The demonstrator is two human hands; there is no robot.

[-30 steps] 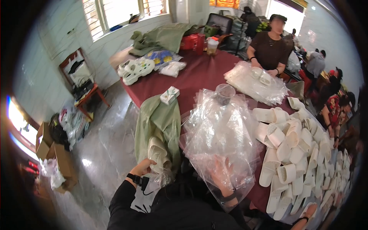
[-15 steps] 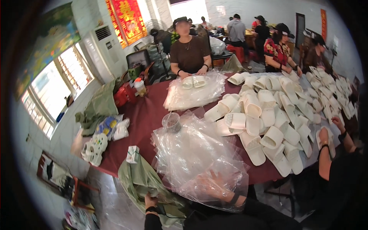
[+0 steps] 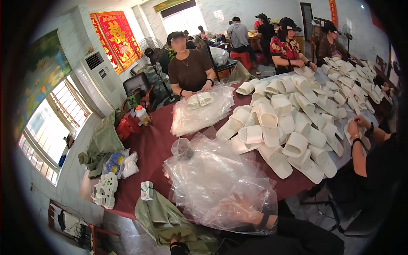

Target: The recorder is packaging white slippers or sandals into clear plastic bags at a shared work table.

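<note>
My right hand [image 3: 239, 209] shows through clear film at the near end of a pile of clear plastic bags [image 3: 208, 170]. Its fingers are spread, and at least one layer of plastic covers it up to the wrist. Low at the front, my left hand [image 3: 176, 239] is at an olive-green woven sack [image 3: 159, 214] that hangs over the table's near edge. Its fingers are small and partly hidden, so I cannot make out whether they grip anything. A clear plastic cup [image 3: 182, 148] with dark contents stands on the far left part of the bag pile.
White slide sandals [image 3: 293, 119] are heaped to the right on the dark red tablecloth [image 3: 148, 170]. Across the table a person [image 3: 190, 68] has a sandal pair on more bags. A co-worker's hands [image 3: 357, 127] hold a sandal at right. White clogs [image 3: 105, 189] and a small box [image 3: 147, 190] lie left.
My view has shifted, so the scene sits differently in the picture. My left hand is lower at the sack. My right hand stays spread under the plastic. The co-worker's hands at right have come closer together.
</note>
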